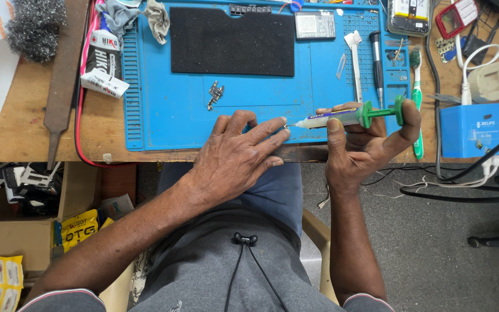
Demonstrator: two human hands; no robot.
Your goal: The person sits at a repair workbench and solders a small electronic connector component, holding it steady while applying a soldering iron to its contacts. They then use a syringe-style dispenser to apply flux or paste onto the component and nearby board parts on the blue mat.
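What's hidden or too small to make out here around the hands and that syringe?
- Head view: whatever the left hand pins on the blue mat lies hidden under its fingertips.
- The syringe tip in the right hand is too small to show any paste.
- The small metal part is too small to identify.
- The phone is cut off by the top edge.

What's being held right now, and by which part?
The right hand holds a syringe by its barrel, thumb on the green plunger's end. The left hand lies flat on the blue mat; whether it pins anything cannot be told.
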